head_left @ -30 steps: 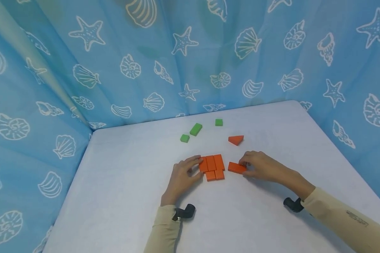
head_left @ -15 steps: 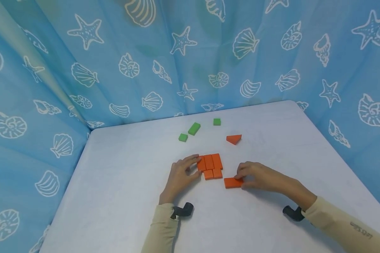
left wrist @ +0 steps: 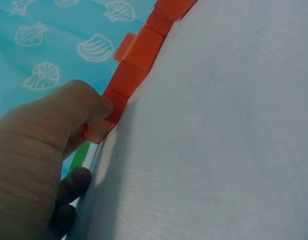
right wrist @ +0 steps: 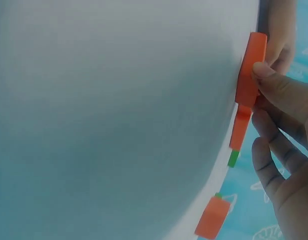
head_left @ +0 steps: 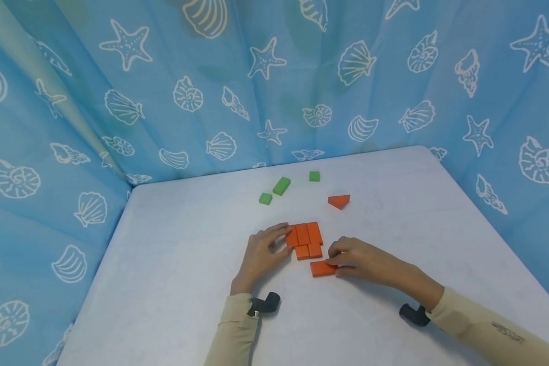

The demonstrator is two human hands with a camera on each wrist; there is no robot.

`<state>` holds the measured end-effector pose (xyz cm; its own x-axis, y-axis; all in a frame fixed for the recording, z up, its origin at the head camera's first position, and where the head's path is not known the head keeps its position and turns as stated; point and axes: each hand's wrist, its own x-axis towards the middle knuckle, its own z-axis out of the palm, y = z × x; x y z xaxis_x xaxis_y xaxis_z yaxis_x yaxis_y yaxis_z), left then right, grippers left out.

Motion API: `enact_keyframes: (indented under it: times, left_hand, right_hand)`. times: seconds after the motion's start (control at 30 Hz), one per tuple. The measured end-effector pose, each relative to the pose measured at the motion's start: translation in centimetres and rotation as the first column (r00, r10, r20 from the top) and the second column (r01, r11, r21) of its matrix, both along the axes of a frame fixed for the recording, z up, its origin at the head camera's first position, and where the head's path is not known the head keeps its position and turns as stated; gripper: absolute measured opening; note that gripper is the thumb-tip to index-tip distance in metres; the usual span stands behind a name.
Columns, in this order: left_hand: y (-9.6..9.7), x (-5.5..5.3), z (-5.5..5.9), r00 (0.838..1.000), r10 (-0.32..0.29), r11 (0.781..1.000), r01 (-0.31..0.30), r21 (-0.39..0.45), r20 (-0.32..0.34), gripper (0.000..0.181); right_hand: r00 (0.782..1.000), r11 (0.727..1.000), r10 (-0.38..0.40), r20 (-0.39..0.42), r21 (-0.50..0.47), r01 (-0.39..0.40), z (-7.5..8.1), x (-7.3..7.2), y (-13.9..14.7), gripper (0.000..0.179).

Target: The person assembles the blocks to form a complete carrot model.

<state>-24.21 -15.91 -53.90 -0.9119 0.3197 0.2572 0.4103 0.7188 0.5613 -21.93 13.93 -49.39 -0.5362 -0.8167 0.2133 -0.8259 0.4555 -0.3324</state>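
Observation:
Several flat orange blocks lie together on the white table, with upright rectangular blocks [head_left: 303,234] in a row and two smaller square blocks [head_left: 302,252] against their near side. At the row's left end, my left hand [head_left: 260,252] pinches the leftmost orange block [head_left: 292,236] between thumb and forefinger. Just nearer than the squares, my right hand [head_left: 366,260] grips a long orange block [head_left: 321,269] by its right end, a narrow gap away from the group. In the right wrist view, my thumb presses this orange block's [right wrist: 249,80] side, while the forefinger is mostly hidden.
An orange triangular block [head_left: 339,201] lies beyond the group. Farther back are a green rectangular block [head_left: 281,186] and two green square blocks, one left [head_left: 265,198] and one right [head_left: 314,176]. A blue shell-patterned curtain [head_left: 238,91] borders the table.
My right hand has brought the long orange block toward me, then left, from right of the group to below the squares. The left hand stays at the row.

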Motion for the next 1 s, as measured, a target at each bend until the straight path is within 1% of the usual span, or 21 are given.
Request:
enact_keyframes:
  times: [0.2,0.4,0.63,0.83,1.0]
  left_hand:
    - [0.0,-0.1,-0.3,1.0,0.002,1.0,-0.002,-0.014,-0.004,0.048]
    - [0.0,0.0,-0.1,1.0,0.011,1.0,-0.011,-0.026,-0.001,0.047]
    - [0.0,0.1,0.1,0.999,0.017,1.0,-0.016,-0.024,0.032,0.047]
    - [-0.1,0.2,0.1,1.0,0.011,1.0,-0.01,-0.017,0.015,0.047]
    - [-0.1,0.0,0.1,1.0,0.009,1.0,-0.009,-0.026,0.01,0.047]
  right_hand:
    - [0.995,0.999,0.033,-0.095,-0.021,-0.035,-0.1,-0.1,-1.0,0.026]
    - [0.983,0.999,0.039,-0.178,-0.009,-0.041,-0.2,-0.1,-1.9,0.03]
    - [0.976,0.999,0.033,-0.216,0.022,-0.028,-0.4,0.0,-2.8,0.032]
    - [0.969,1.0,0.02,-0.246,0.021,-0.015,-0.5,0.0,-3.1,0.031]
    - [0.97,1.0,-0.012,-0.242,0.015,0.016,-0.5,0.0,-3.3,0.029]
